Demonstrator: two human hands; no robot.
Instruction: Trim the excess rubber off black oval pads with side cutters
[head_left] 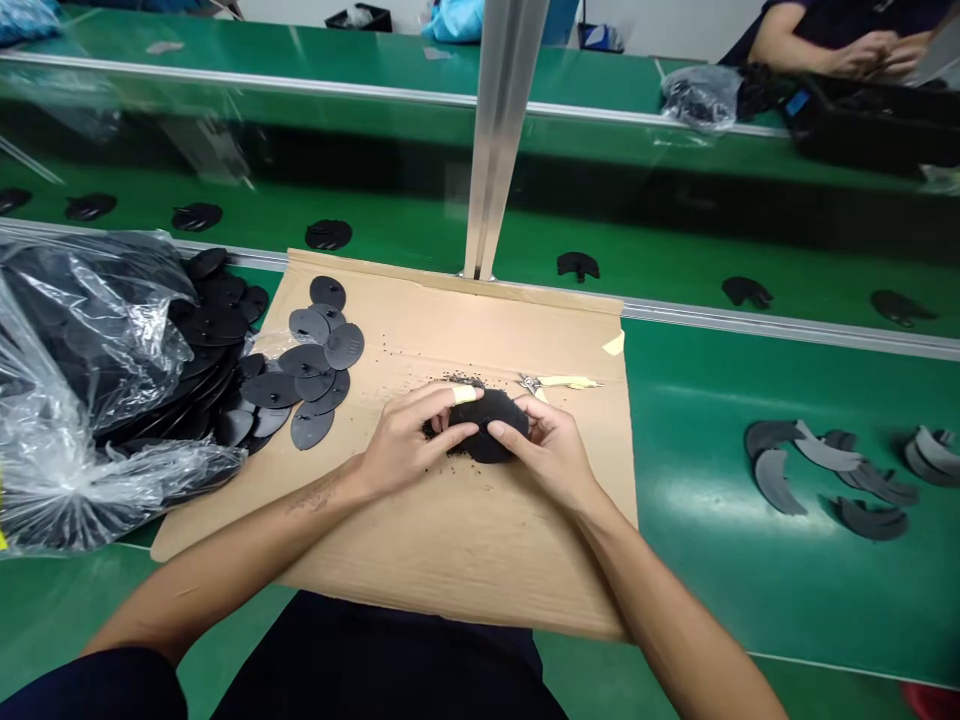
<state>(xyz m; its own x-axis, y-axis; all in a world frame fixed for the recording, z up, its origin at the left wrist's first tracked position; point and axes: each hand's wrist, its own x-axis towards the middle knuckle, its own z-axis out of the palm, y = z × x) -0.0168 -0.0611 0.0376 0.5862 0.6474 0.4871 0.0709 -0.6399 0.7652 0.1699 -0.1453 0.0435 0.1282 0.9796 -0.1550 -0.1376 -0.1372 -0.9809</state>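
Black disc (pixel 487 425) pinched flat between both grips over the cardboard sheet (pixel 450 540): left hand (pixel 409 445) clasping its left edge, right hand (pixel 551 450) its right, equally near.

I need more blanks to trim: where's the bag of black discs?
In the head view, the plastic bag lies at the left, discs spilling onto the cardboard sheet's left edge.

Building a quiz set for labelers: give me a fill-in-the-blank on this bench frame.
1. Both hands, left hand and right hand, hold one black ____.
2. They work over a sheet of ____.
3. The loose discs spill from a clear plastic ____.
4. The curved grey pieces lie to the person's ____.

Missing words: disc; cardboard; bag; right
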